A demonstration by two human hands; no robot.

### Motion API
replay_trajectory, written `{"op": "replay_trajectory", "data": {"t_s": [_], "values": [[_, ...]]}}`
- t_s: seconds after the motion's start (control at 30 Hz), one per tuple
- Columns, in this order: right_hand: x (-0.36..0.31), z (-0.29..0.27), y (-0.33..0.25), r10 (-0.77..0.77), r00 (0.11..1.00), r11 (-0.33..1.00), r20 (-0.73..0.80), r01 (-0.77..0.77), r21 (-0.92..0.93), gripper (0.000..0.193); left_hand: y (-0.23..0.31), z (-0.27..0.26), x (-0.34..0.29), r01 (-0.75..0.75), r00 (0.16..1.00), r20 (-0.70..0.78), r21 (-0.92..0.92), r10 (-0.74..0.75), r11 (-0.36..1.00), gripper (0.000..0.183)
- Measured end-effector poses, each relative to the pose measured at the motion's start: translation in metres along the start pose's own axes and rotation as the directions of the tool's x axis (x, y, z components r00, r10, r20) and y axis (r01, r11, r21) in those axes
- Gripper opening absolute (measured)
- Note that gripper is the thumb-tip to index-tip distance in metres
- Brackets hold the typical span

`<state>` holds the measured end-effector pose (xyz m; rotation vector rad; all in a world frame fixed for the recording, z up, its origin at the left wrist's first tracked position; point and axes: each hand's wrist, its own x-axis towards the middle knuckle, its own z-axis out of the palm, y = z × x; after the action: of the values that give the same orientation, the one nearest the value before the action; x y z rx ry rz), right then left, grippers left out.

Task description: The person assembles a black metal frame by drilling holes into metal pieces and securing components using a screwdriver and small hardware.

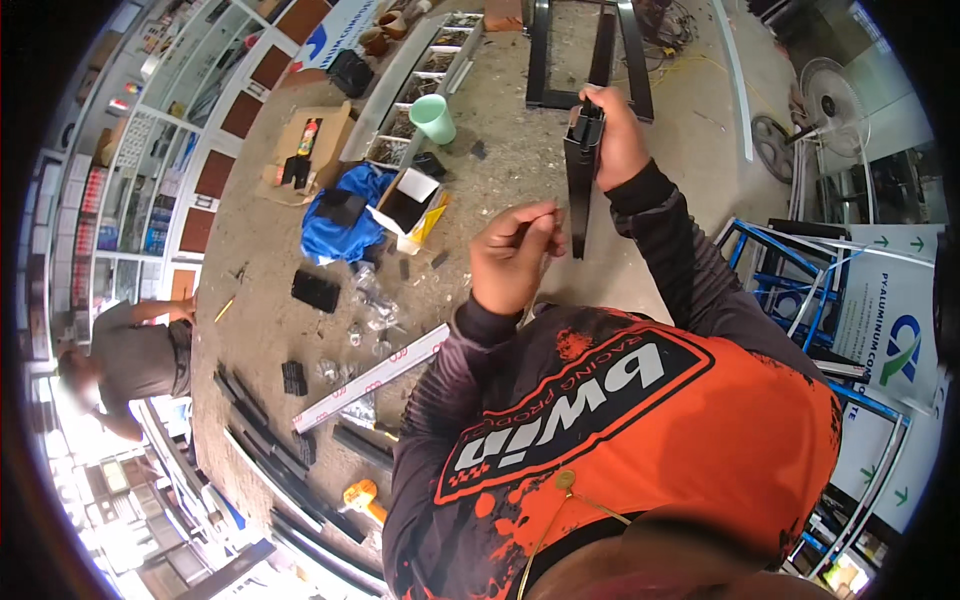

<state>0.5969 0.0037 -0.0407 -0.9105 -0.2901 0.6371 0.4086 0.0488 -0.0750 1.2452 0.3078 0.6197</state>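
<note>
My right hand is wrapped round a long black metal profile. The profile points back toward my body with its near end, and its far part appears to reach over a black rectangular frame on the worktop. Just left of the profile's near end is my left hand, its thumb and fingertips pinched together. Whatever sits in that pinch is too small to make out. Both hands are held above the worktop, and the left does not appear to touch the profile.
On the worktop are a green cup, a divided tray of small parts, an open box, a blue plastic bag and a yellow drill. Black profiles lie near left. A person stands left; a fan is right.
</note>
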Motion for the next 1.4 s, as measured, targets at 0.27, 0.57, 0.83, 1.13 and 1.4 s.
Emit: {"op": "replay_trajectory", "data": {"t_s": [0.27, 0.57, 0.83, 1.13, 1.4], "values": [[-0.090, 0.062, 0.041, 0.103, 0.991, 0.994, 0.082, -0.100, -0.037, 0.023, 0.043, -0.021, -0.074, -0.293, 0.947, -0.061, 0.233, 0.315, 0.927, 0.008], [-0.206, 0.133, 0.088, 0.020, 0.980, 0.993, 0.200, 0.004, -0.119, 0.020, 0.057, -0.086, -0.186, -0.367, 0.900, -0.086, 0.376, 0.427, 0.851, 0.008], [-0.291, 0.154, 0.106, 0.088, 0.938, 0.995, 0.336, -0.065, -0.080, 0.020, 0.073, -0.122, -0.252, -0.460, 0.779, -0.120, 0.559, 0.616, 0.690, 0.033], [-0.322, 0.143, 0.118, 0.382, 0.844, 0.914, 0.377, -0.405, -0.018, 0.029, 0.064, -0.121, -0.294, -0.495, 0.794, -0.163, 0.389, 0.586, 0.777, 0.026], [-0.342, 0.109, 0.170, 0.103, 0.961, 0.953, 0.255, -0.022, -0.302, 0.030, 0.044, -0.132, -0.318, -0.382, 0.856, -0.142, 0.473, 0.496, 0.794, 0.026]]}}
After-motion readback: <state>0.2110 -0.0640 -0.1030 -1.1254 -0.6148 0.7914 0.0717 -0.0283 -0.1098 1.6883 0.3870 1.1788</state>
